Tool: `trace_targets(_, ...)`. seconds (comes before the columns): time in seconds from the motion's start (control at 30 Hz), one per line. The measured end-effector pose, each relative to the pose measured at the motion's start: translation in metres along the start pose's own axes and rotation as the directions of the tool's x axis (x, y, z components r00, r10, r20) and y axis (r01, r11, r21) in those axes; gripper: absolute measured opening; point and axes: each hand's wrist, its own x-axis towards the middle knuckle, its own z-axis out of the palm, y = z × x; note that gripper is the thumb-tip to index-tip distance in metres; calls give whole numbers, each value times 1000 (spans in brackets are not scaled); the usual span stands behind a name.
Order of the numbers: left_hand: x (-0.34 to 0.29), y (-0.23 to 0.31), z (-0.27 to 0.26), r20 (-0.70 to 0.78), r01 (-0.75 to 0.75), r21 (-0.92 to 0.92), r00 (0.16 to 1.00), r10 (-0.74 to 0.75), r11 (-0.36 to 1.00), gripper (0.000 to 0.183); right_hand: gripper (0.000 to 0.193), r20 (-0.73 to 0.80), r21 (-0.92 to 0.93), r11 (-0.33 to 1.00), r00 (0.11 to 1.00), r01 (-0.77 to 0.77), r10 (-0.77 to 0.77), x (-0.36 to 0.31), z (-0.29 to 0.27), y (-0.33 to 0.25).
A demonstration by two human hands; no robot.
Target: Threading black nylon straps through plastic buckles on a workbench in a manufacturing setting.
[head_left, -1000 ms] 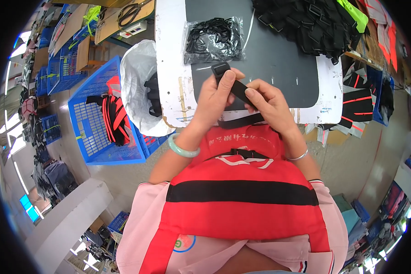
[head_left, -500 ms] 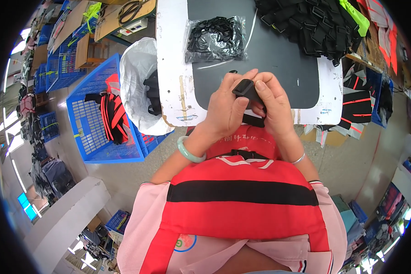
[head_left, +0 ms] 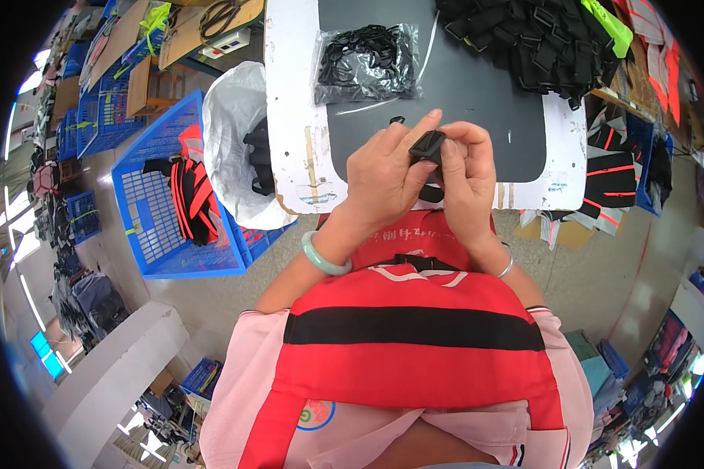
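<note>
Close together over the near edge of the table, both hands grip a black buckle [head_left: 428, 145] with black webbing, its open frame facing up. My left hand [head_left: 382, 173] is closed on its left side, thumb below the frame and index finger stretched past it. My right hand [head_left: 471, 166] pinches its right side between thumb and curled fingers. The lower part of the webbing is mostly hidden by the hands. Beyond them lies a clear plastic bag [head_left: 366, 64] of small black buckle parts. A heap of black straps with buckles [head_left: 533, 48] is at the far right.
The white table [head_left: 296, 148] has a dark grey top panel [head_left: 493, 133]. On its left stand a white sack [head_left: 231, 141] with black material and a blue crate [head_left: 133, 211] holding red-and-black pieces. Striped black-and-orange pieces [head_left: 612, 181] lie right of the table.
The buckle has turned slightly and shifted a little right and up. My left thumb has moved down beside it, and my right fingers have changed their grip.
</note>
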Motion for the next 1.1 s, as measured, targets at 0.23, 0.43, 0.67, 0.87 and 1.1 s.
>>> trace_targets(0.23, 1, -5, -5, 16, 5, -49, 1000, -4, 999, 36, 15, 4, 8, 998, 998, -63, 63, 5, -19, 0)
trace_targets(0.43, -2, 3, 10, -25, 148, -447, 984, -178, 882, 28, 19, 6, 111, 990, 996, -85, 85, 0, -14, 3)
trace_targets(0.67, 0, -9, -7, 123, 43, -208, 992, -18, 977, 29, 21, 249, -72, 961, 928, -267, 277, 14, -29, -23)
trace_targets(0.87, -3, -9, -22, 190, 111, -277, 980, -59, 955, 31, 17, 360, 67, 995, 932, -74, 45, 33, -63, -22)
trace_targets(1.1, -8, -25, -42, 165, 228, -343, 970, -181, 911, 28, 16, -162, 648, 748, 986, 145, -50, 63, -197, -83)
